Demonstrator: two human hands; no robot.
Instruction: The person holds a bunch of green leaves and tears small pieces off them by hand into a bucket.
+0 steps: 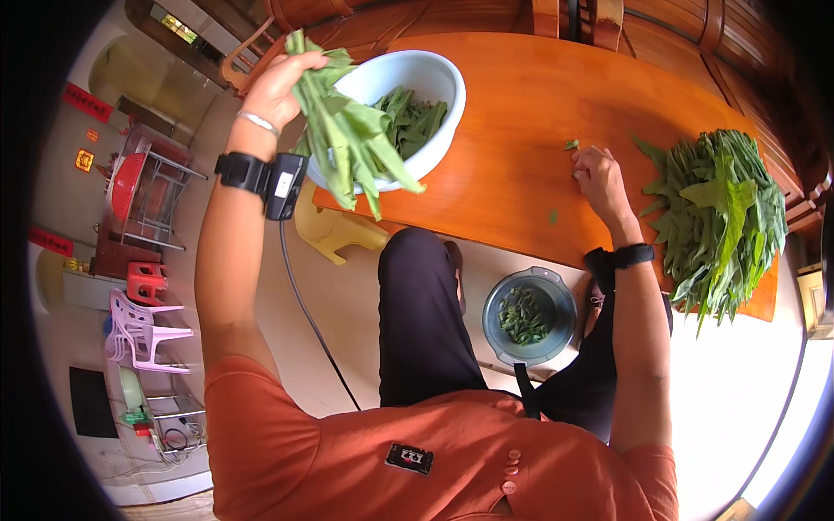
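Note:
My left hand grips a bunch of leafy green vegetables over the near left side of a pale blue plastic basin. More cut or loose leaves lie inside that basin. My right hand is low over the wooden table, fingers curled, beside a small leaf scrap; whether it pinches anything is hidden. A large pile of long-leaved greens lies at the table's right end. On the floor between my feet stands a grey-blue basin with small leaf pieces in it.
A yellow plastic stool stands under the table's left edge. Wooden seating runs along the far side. A black cable hangs from the device on my left wrist. Pink plastic chairs and red stools stand further left.

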